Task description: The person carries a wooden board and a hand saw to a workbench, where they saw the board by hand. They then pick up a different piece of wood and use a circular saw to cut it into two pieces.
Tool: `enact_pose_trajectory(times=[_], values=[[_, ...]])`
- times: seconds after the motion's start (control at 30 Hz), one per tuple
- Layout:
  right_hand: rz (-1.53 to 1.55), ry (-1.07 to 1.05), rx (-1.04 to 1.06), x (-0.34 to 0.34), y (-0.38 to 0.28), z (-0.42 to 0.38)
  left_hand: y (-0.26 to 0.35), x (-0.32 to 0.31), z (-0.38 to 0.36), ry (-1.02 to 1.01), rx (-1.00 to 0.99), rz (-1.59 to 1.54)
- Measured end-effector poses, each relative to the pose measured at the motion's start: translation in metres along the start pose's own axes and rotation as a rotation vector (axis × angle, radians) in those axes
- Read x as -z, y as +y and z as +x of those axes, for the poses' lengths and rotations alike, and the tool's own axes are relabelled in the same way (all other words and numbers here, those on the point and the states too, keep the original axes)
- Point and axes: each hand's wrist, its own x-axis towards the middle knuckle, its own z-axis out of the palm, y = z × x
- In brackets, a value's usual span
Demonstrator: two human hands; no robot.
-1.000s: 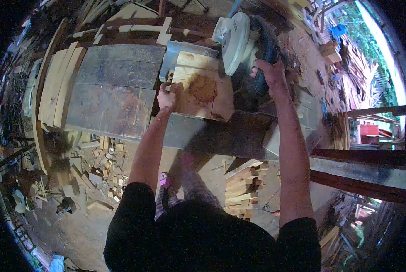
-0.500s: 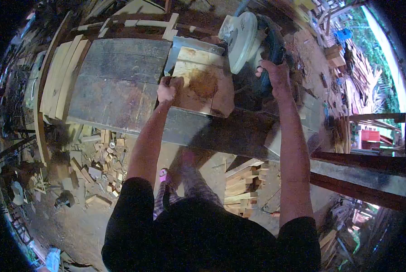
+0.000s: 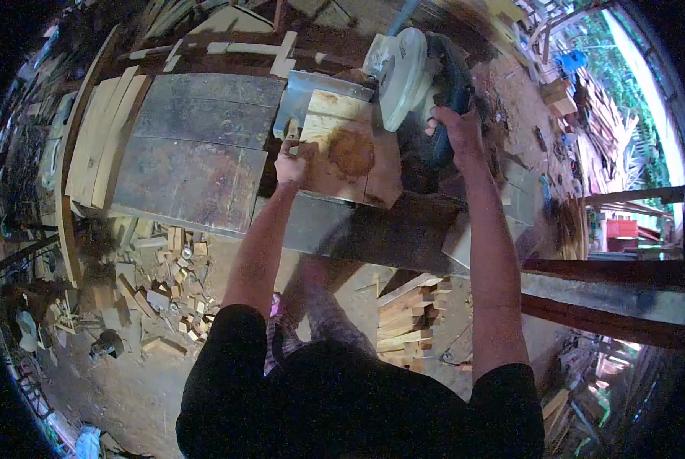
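My right hand [image 3: 458, 131] is wrapped round the dark handle of a miter saw [image 3: 403, 80], its round pale guard raised beside the wooden saw bed [image 3: 342, 118]. A round brown stain marks that bed. At the bed's left edge my left hand [image 3: 290, 166] is closed, fingers round a small piece of wood [image 3: 292, 128] that points toward the metal fence [image 3: 331, 83]. The saw's lower part lies in shadow.
A dark wooden workbench [image 3: 197, 168] runs left of the saw, with long pale boards [image 3: 101, 141] at its far end. Offcuts [image 3: 182, 283] litter the floor below. Stacked wood pieces [image 3: 407, 325] lie under the bench front. Beams [image 3: 602, 302] stick out at the right.
My left hand has shifted slightly right and nearer along the bed edge, and more of the fence shows beside it. My right hand keeps its grip on the saw handle.
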Motion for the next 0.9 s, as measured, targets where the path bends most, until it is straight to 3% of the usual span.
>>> enact_pose_trajectory(times=[0.07, 0.2, 0.27, 0.33, 0.43, 0.53, 0.9], values=[[0.002, -0.019, 0.0, 0.004, 0.0, 0.001, 0.012, 0.003, -0.008, 0.073, 0.025, 0.011], [0.025, 0.002, -0.05, 0.002, 0.002, 0.002, 0.009, 0.002, -0.005, 0.038, 0.028, -0.014], [0.006, 0.012, -0.048, 0.001, -0.001, -0.002, 0.001, 0.003, 0.001, -0.012, 0.123, -0.025], [-0.014, 0.021, -0.044, 0.002, -0.002, -0.002, -0.01, 0.0, 0.005, 0.0, 0.034, -0.07], [-0.019, 0.018, -0.041, 0.001, 0.002, 0.001, 0.01, 0.009, -0.001, -0.012, 0.1, -0.073], [0.016, 0.016, -0.07, 0.003, 0.0, -0.002, -0.02, -0.004, 0.01, -0.009, 0.047, -0.149], [-0.009, 0.041, -0.102, 0.0, -0.003, -0.002, 0.013, 0.016, 0.0, 0.012, 0.018, -0.065]])
